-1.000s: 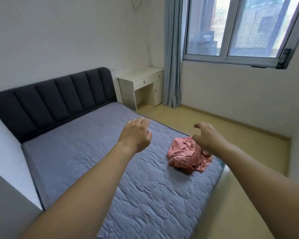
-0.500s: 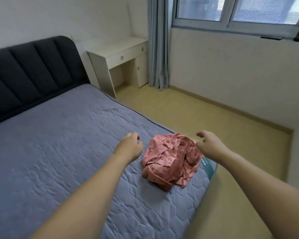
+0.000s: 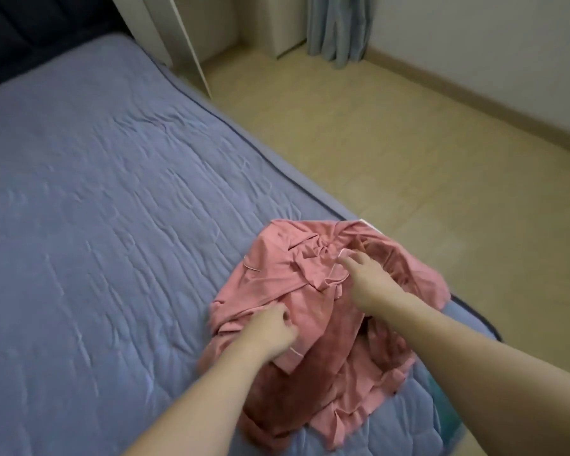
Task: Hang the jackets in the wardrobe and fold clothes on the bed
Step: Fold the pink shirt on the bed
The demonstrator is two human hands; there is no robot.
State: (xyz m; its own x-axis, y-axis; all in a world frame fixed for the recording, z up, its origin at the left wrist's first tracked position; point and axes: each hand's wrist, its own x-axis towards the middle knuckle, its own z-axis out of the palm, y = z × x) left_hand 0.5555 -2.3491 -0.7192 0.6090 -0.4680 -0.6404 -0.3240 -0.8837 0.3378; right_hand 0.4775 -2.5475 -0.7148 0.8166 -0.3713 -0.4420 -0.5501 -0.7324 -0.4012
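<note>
Pink garment [image 3: 313, 291] crumpled near bed [image 3: 96, 209] corner, under both hands. Left hand [image 3: 270, 334] closed, pinching fabric at near-left edge. Right hand [image 3: 366, 278] on top, fingers curled into folds, grip unclear.

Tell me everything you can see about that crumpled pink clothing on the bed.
The crumpled pink clothing is a soft, thin-looking fabric heap with pale piping along some edges. It lies bunched and unfolded at the corner of the blue-grey quilted mattress, near the floor-side edge. The left hand pinches a fold near its front; the right hand presses into its middle.
</note>
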